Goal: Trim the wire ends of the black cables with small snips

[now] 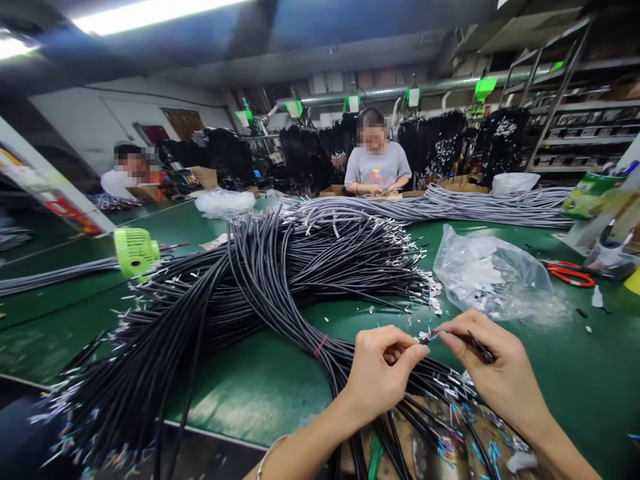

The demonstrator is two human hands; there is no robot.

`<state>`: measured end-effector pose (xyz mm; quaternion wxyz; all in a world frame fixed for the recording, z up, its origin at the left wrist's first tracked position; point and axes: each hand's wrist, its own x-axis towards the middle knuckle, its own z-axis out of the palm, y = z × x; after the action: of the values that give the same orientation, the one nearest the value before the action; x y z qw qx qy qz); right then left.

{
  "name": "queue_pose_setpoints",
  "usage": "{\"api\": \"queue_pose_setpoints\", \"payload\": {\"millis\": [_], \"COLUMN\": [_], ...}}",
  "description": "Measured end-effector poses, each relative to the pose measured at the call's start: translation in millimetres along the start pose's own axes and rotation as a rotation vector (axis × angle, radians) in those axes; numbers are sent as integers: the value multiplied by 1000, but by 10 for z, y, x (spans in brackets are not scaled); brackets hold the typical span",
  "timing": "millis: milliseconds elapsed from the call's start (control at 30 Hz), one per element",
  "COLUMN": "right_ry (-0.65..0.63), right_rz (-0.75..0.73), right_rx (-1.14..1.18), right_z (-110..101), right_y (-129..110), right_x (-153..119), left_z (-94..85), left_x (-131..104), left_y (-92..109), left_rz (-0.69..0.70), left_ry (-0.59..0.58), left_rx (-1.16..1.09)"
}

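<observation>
No text, brand or number can be read: the red markings (61, 207) on the slanting white post (50, 180), the printing on the green cylindrical container (590, 193) and the orange print (383, 177) on a grey short-sleeved cotton-like shirt (359, 163) are too blurred or small.

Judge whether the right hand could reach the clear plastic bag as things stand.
Probably yes: the bag lies just beyond the right hand, nothing bulky between, though that hand holds a dark tool and thin wires.

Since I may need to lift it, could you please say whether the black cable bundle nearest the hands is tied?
Tied: a red tie gathers the black cable bundle, beside the left hand.
</observation>
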<state>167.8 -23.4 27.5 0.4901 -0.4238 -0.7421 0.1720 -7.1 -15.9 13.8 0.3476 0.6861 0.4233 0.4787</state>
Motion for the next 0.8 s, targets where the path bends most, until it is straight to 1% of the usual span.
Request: {"api": "queue_pose_setpoints", "payload": {"millis": [133,267,400,533,667,800], "right_ry": [-13,-38,-81,-123,-55,-2], "right_rz": [-14,-31,29,86,102,35], "right_rx": [-32,-83,-93,-44,15,31], "right_z": [-6,33,79,89,52,15], "right_y": [5,27,57,48,21,0], "right_x": [-7,-40,-61,-55,-40,-36], "left_z": [21,52,73,64,44,40], "left_x": [-12,-30,-35,-29,-23,-23], "left_y": [9,-12,-37,-48,-49,-41], "left_rz": [21,113,191,177,131,130], "left_ry": [4,42,64,65,57,62], "left_rx": [37,141,213,140,48,49]}}
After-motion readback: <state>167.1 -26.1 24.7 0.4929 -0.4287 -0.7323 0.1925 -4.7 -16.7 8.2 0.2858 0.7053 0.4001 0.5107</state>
